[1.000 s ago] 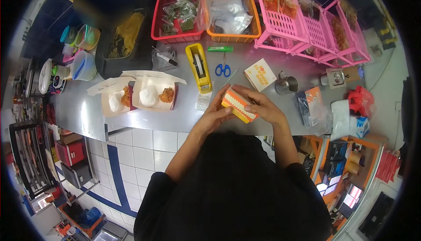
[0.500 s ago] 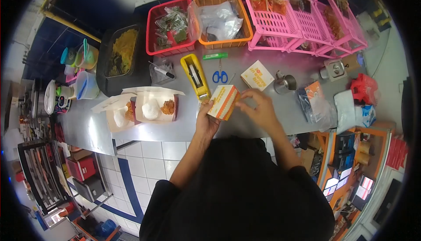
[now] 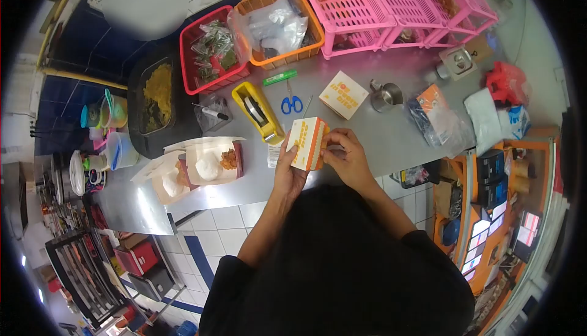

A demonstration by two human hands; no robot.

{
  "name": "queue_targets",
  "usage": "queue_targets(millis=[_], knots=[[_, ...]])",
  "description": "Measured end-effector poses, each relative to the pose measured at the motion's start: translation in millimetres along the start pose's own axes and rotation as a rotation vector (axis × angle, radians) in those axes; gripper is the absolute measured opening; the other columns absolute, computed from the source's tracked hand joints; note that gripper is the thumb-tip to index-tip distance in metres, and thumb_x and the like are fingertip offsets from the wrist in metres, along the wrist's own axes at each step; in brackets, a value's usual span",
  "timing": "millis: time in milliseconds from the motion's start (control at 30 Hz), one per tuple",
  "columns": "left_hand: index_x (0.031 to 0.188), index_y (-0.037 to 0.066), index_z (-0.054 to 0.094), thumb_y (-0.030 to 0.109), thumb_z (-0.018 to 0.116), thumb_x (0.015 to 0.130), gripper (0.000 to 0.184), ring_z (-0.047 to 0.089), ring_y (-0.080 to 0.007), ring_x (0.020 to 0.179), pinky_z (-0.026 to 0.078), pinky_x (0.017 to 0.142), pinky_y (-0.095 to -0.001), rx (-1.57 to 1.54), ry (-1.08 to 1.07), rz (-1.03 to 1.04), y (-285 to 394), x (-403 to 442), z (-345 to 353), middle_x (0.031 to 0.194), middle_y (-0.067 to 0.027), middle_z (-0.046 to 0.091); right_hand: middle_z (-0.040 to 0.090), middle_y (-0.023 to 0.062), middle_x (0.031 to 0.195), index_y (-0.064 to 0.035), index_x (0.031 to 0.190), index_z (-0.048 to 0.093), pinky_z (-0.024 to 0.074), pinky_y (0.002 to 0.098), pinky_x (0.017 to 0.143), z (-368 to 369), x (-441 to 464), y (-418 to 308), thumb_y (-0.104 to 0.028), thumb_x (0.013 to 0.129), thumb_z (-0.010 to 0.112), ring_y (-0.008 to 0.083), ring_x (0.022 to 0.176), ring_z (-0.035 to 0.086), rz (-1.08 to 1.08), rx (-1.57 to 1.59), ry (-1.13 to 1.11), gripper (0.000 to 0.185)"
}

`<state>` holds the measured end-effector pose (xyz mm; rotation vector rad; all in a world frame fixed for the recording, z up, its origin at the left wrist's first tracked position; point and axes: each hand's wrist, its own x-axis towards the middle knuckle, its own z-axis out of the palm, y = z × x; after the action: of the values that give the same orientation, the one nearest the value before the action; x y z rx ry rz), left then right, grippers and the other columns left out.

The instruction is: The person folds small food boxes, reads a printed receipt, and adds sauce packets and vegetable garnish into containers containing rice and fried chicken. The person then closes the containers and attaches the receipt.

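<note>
A closed cardboard food box (image 3: 305,143), white with yellow lettering and an orange striped side, is gripped in my left hand (image 3: 289,172), thumb over the top. My right hand (image 3: 346,157) is closed at the box's right side, its fingertips pinched against the orange edge. Whether a small piece sits between those fingertips cannot be made out. Just behind the box lie blue scissors (image 3: 291,105) and a yellow tape dispenser (image 3: 259,116). To the left, two open food boxes (image 3: 237,169) hold white rice (image 3: 210,166) and fried chicken (image 3: 228,159).
Another closed box (image 3: 344,94) and a metal jug (image 3: 386,96) stand behind my right hand. Red basket (image 3: 190,79), orange basket (image 3: 281,61) and pink racks (image 3: 357,24) line the back. A black pan (image 3: 136,116) is at left; plastic packs (image 3: 437,119) lie right.
My right hand has come in from slightly above and its fingers now meet the box's right side. The box has turned a little in my left hand. The whole view has shifted and tilted.
</note>
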<state>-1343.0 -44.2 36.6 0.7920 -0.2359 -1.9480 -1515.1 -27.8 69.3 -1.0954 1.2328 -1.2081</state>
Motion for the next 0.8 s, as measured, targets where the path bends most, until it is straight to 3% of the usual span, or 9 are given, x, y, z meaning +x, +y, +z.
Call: queue_targets(millis=[100, 167, 267, 333, 367, 467, 633, 733, 800], knots=[[0.156, 0.01, 0.029, 0.022, 0.054, 0.102, 0.061, 0.056, -0.0273, 0.131, 0.051, 0.107, -0.0441, -0.04, -0.024, -0.032, -4, -3, -6, 0.148, -0.0136, 0.049, 0.052, 0.0131, 0.111, 0.0012, 0.108, 0.066, 0.0606, 0.031, 0.084, -1, 0, 8, -0.004, 0.085, 0.077, 0.0203, 0.096, 0.067, -0.012, -0.092, -0.018, 0.025], [0.156, 0.009, 0.029, 0.023, 0.054, 0.102, 0.061, 0.057, -0.0274, 0.13, 0.052, 0.105, -0.0434, -0.079, -0.051, -0.069, -3, -8, -9, 0.147, -0.0136, 0.049, 0.052, 0.0128, 0.111, 0.0009, 0.105, 0.067, 0.0606, 0.0311, 0.084, -8, 2, 8, -0.004, 0.084, 0.077, 0.0205, 0.096, 0.067, 0.004, -0.096, -0.037, 0.024], [0.159, 0.007, 0.023, 0.023, 0.064, 0.097, 0.076, 0.046, -0.0325, 0.141, 0.043, 0.113, -0.0473, 0.217, 0.049, -0.295, 5, -12, -18, 0.155, -0.0154, 0.041, 0.053, 0.0119, 0.109, 0.0004, 0.101, 0.067, 0.0605, 0.0317, 0.083, -24, 5, -1, -0.005, 0.083, 0.078, 0.0208, 0.094, 0.066, 0.031, -0.151, -0.052, 0.022], [0.161, 0.006, 0.016, 0.027, 0.082, 0.083, 0.105, 0.027, -0.0379, 0.151, 0.027, 0.122, -0.0509, 1.002, -0.173, 0.182, 14, -16, -21, 0.162, -0.0192, 0.028, 0.053, 0.0113, 0.108, 0.0001, 0.1, 0.066, 0.0604, 0.0323, 0.081, -34, 3, -10, -0.005, 0.083, 0.079, 0.0209, 0.093, 0.066, 0.044, -0.195, -0.051, 0.021], [0.161, 0.006, 0.016, 0.027, 0.082, 0.083, 0.105, 0.027, -0.0379, 0.151, 0.027, 0.122, -0.0509, 1.0, -0.173, 0.182, 19, -17, -22, 0.162, -0.0192, 0.028, 0.054, 0.0107, 0.107, -0.0003, 0.098, 0.066, 0.0595, 0.0326, 0.081, -40, 0, -15, -0.006, 0.083, 0.079, 0.0207, 0.091, 0.065, 0.081, -0.205, -0.139, 0.02], [0.162, 0.004, 0.013, 0.029, 0.096, 0.061, 0.133, 0.019, -0.043, 0.152, 0.021, 0.123, -0.0465, 1.441, -0.613, 0.243, 46, -40, 34, 0.16, -0.0257, 0.026, 0.056, 0.01, 0.104, -0.0019, 0.094, 0.065, 0.0574, 0.0329, 0.08, -35, -11, -27, -0.009, 0.084, 0.079, 0.0199, 0.087, 0.064, 0.103, -0.207, -0.275, 0.019], [0.158, 0.005, 0.029, 0.023, 0.095, 0.062, 0.118, 0.032, -0.0388, 0.145, 0.027, 0.12, -0.0435, 1.251, -0.532, 0.245, 26, -51, 23, 0.152, -0.0221, 0.035, 0.058, 0.0095, 0.102, -0.0042, 0.09, 0.064, 0.054, 0.0323, 0.083, -30, -32, -15, -0.012, 0.084, 0.08, 0.0187, 0.093, 0.062, 0.159, -0.131, -0.31, 0.019], [0.155, 0.006, 0.037, 0.021, 0.095, 0.062, 0.11, 0.034, -0.0361, 0.143, 0.028, 0.12, -0.0435, 1.165, -0.476, 0.177, 11, -62, 14, 0.151, -0.02, 0.037, 0.057, 0.0081, 0.1, -0.0047, 0.089, 0.063, 0.0528, 0.0319, 0.086, -34, -47, -7, -0.013, 0.084, 0.081, 0.0175, 0.102, 0.06, 0.12, -0.297, -0.309, 0.02], [0.154, 0.006, 0.04, 0.021, 0.094, 0.063, 0.107, 0.034, -0.0353, 0.144, 0.028, 0.12, -0.0436, 1.138, -0.451, 0.152, 5, -66, 9, 0.151, -0.0194, 0.037, 0.054, 0.0026, 0.103, -0.0056, 0.092, 0.059, 0.0489, 0.0298, 0.086, -35, -53, -10, -0.005, 0.087, 0.077, 0.013, 0.1, 0.055, 0.146, -0.299, -0.33, 0.018]])
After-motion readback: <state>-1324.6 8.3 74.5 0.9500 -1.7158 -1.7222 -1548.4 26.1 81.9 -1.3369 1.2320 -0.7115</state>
